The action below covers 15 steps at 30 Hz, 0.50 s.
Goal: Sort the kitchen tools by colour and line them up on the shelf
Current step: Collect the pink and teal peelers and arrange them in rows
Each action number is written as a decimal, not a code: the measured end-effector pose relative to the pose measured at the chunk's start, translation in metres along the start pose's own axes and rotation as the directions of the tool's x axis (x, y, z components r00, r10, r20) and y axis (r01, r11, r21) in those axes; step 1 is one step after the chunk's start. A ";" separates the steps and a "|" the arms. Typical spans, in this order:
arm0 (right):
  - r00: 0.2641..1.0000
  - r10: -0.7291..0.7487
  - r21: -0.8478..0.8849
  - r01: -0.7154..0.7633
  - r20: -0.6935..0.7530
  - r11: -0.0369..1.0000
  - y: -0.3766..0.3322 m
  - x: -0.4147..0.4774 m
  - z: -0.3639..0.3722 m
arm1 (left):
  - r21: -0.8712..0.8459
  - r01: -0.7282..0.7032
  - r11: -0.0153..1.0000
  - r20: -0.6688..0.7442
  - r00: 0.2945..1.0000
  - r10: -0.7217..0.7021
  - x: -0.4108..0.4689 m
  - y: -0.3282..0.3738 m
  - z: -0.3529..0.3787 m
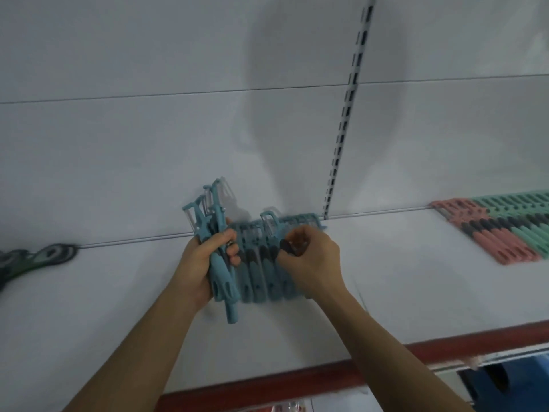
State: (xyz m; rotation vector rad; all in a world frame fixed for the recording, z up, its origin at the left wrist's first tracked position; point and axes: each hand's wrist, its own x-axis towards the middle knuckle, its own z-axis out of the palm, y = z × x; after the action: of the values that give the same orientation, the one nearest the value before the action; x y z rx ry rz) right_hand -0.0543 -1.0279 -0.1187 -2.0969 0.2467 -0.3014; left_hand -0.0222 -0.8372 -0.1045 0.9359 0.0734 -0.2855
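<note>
Your left hand (205, 263) is wrapped tight around a bundle of blue peelers (221, 278). The handles stick out below your palm and the blade heads fan out above your fingers. The bundle is held upright just above the shelf (386, 278), against the left end of the row of blue peelers (255, 272) lying flat there.

Your right hand (312, 260) is at the right end of that row. Its fingers are curled and pinch the dark grip of the right-end peeler (285, 248). The row sits between your two hands, heads towards the back panel.

Far right on the shelf is a pink row (493, 242) with a green row (531, 227) beside it, touching. The green row is cut off by the frame edge.

Hard to read:
- Your right hand covers the right part of the blue row, so I can't count it.
- How many peelers are in the bundle is unclear, since they overlap.
- The dark green thing (38, 257) at far left is blurred and cropped; can't tell what it is.
- The whole frame is motion-soft.
</note>
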 end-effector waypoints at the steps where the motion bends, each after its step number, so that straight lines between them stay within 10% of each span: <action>1: 1.000 -0.006 -0.009 0.006 -0.011 1.000 -0.007 -0.005 0.015 | -0.009 0.017 1.000 0.002 1.000 -0.017 0.001 0.008 -0.014; 15: 0.969 -0.166 -0.522 0.046 -0.184 0.852 -0.048 -0.032 0.135 | 0.100 0.230 0.968 0.193 0.950 -0.245 0.003 0.043 -0.100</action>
State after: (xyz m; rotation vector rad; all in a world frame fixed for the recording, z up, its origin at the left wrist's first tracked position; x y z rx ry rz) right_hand -0.0401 -0.8847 -0.1488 -2.6166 0.3773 -0.5944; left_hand -0.0017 -0.7334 -0.1304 0.9704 -0.0139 -0.6104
